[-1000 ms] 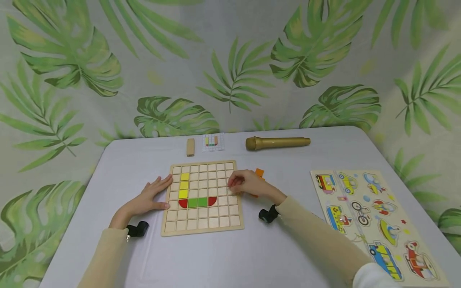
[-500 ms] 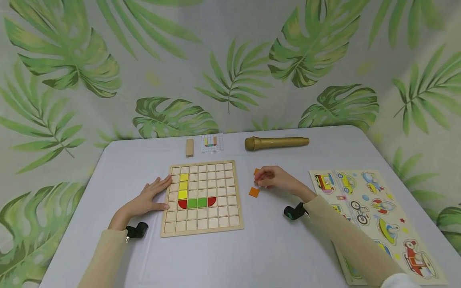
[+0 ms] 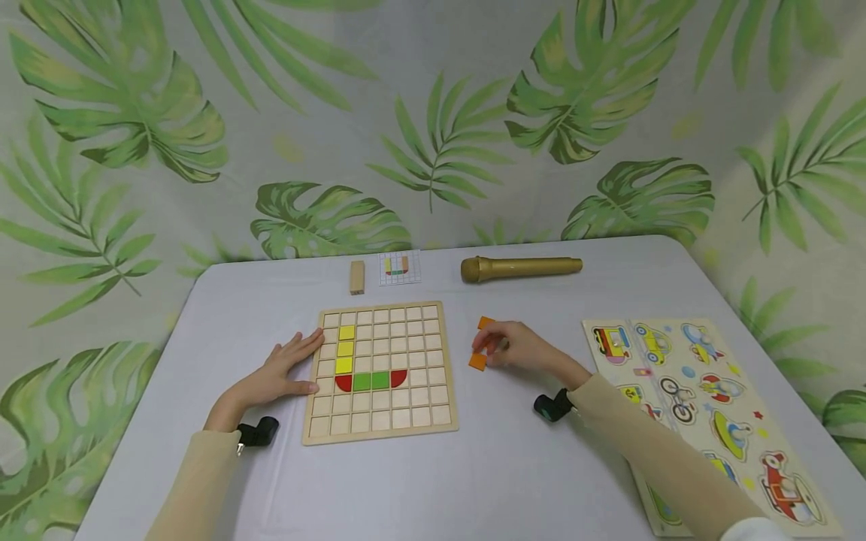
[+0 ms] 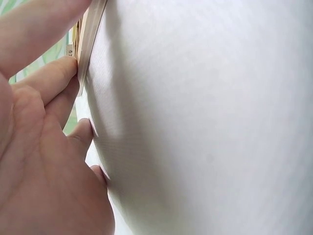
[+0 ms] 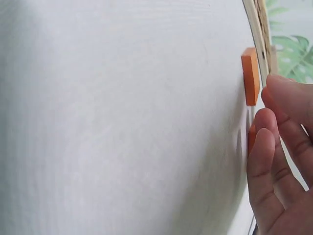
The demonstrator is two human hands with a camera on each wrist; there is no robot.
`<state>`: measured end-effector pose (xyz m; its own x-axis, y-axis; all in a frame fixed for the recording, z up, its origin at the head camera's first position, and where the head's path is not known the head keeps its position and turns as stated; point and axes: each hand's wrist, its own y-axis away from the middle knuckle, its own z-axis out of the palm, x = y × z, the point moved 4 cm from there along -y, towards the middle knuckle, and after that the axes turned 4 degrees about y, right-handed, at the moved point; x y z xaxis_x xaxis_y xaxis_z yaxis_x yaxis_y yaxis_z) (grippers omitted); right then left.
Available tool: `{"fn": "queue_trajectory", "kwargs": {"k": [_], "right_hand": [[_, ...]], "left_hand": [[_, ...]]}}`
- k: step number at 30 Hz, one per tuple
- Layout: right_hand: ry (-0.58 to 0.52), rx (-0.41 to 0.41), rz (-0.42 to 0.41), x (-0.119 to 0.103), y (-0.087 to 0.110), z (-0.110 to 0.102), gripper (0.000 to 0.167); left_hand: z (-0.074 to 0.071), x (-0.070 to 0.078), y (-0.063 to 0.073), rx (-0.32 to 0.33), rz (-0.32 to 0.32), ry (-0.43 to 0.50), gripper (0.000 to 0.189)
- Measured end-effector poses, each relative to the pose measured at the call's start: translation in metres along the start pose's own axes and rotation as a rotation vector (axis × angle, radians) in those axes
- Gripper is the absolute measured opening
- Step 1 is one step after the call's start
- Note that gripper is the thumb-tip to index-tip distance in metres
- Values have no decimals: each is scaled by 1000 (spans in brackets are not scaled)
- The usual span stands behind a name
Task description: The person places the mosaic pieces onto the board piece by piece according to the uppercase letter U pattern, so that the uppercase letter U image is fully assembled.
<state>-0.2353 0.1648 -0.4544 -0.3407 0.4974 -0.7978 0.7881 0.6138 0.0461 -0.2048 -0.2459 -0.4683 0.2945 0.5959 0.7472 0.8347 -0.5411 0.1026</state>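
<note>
A wooden grid board [image 3: 406,409] lies flat on the table. In it sit a column of yellow square tiles [image 3: 345,349], two green square tiles [image 3: 372,381] and, at either end of the green ones, red rounded tiles [image 3: 399,378]. My left hand [image 3: 274,379] rests with spread fingers at the board's left edge; the left wrist view shows fingertips against its side. Right of the board, my right hand [image 3: 517,347] hovers with bent fingers close over an orange tile [image 3: 477,362]. Another orange tile [image 3: 485,321] lies farther back. In the right wrist view, the fingers partly hide one tile [image 5: 252,139].
Behind the board are a small wooden block [image 3: 357,277], a pattern card [image 3: 400,268] with a coloured grid design and a gold microphone [image 3: 521,268]. A vehicle peg puzzle [image 3: 683,353] lies at the right, partly under the right sleeve [image 3: 649,443].
My right hand has moved right, off the board's right side, to the orange tiles, then slightly toward the nearer one. The left hand stays at the board's edge.
</note>
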Motion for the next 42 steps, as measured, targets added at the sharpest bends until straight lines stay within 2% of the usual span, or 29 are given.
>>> {"fn": "queue_trajectory", "kwargs": {"k": [10,15,18,23,30,36,42], "right_hand": [[175,19,-49,-14,-2,5,23],[209,30,-54,-16,-3,3,24],[182,29,-45,-16,-3,2,22],[67,8,1,-13,-6,3,15],[-97,4,-1,-20,-24,13,11],[-138,0,-3,-38,-47,33,10],[-121,6,22,-52,-70,54,7]], "left_hand": [[-1,3,-2,-1,-4,2,88],[-2,3,-2,-3,-1,0,88],[-2,2,-2,-2,-1,-2,88],[-2,2,-1,-1,-2,-3,88],[-1,1,0,2,-1,1,88],[0,-1,0,1,-10,1,89],[0,-1,0,1,-11,7,89]]}}
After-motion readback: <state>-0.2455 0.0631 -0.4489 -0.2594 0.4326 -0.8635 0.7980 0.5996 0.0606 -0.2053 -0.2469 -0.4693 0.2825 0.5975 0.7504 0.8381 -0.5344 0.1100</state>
